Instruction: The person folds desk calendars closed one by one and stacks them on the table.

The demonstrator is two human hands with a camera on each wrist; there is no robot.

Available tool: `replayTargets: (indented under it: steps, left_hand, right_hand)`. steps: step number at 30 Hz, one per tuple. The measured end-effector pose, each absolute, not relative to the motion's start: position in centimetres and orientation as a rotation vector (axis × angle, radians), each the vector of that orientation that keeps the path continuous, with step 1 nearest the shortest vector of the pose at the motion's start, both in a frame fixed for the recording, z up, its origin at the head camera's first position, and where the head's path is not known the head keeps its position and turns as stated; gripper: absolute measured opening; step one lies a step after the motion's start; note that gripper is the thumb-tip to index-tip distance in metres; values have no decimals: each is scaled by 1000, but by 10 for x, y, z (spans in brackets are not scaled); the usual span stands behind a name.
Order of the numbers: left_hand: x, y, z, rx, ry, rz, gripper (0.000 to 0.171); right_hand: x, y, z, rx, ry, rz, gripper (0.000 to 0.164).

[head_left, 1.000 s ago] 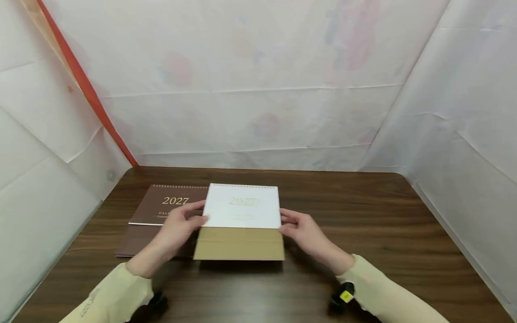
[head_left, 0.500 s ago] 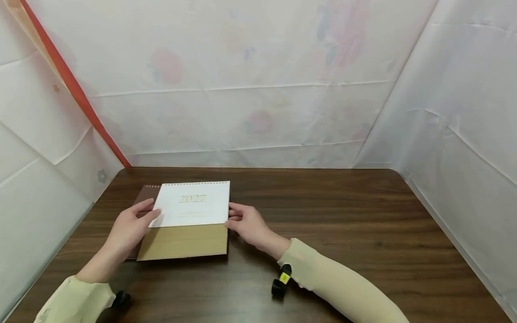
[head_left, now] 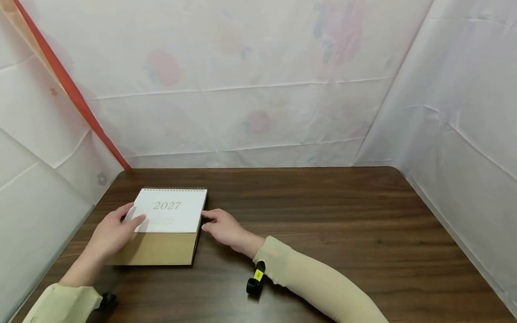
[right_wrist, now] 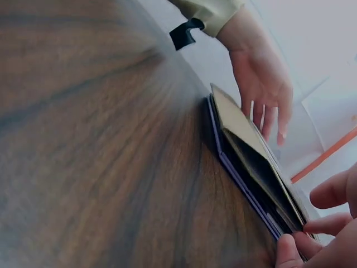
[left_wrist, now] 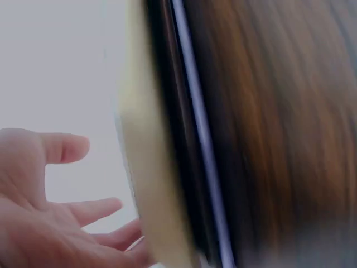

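A white desk calendar [head_left: 168, 211] marked 2027 in gold, with a tan base [head_left: 161, 249], lies atop a dark calendar [right_wrist: 245, 187] on the wooden table. In the head view the dark calendar is almost wholly hidden; its edge shows in the right wrist view. My left hand [head_left: 111, 231] is at the left side of the stack, thumb over the white cover, fingers spread apart. At the right side my right hand [head_left: 226, 229] touches the edge of the stack with its fingertips. Blur in the left wrist view hides the exact contact of the left fingers.
The brown wood table [head_left: 323, 224] spreads to the right and in front of the stack. White patterned sheets [head_left: 258, 89] hang behind and at both sides. A black wrist device [head_left: 255, 280] with a yellow label sits below the right sleeve.
Both hands have brought the white calendar leftwards and down onto the brown calendar, covering it. The right hand's grip has loosened to a touch at the edge. The head view has shifted slightly.
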State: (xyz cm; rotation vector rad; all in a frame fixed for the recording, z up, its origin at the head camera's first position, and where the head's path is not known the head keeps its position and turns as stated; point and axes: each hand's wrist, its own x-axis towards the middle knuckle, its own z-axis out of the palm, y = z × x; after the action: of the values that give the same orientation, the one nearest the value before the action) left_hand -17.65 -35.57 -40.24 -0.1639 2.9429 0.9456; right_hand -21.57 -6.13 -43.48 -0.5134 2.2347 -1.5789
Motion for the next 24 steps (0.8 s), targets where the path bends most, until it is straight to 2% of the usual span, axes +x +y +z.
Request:
replayTargets:
  steps: [10,13,17,24]
  left_hand:
    - [-180,-363,-408,-45,2926,817,89]
    - [-179,-361,-408,-8,2967,791,86]
    - [-173,-346,-406,99,3124,730,68]
    - [-166,-295,-381,384,3317,683,29]
  right_hand:
    - [-220,-57,-435,-727,2377,-1274,59]
    - [-220,-53,-434,-732,2368,-1226,62]
    - [-221,-41,-431,-783,2436,-1201,57]
    - [-221,1,-406,-1080,2656,-1169,30]
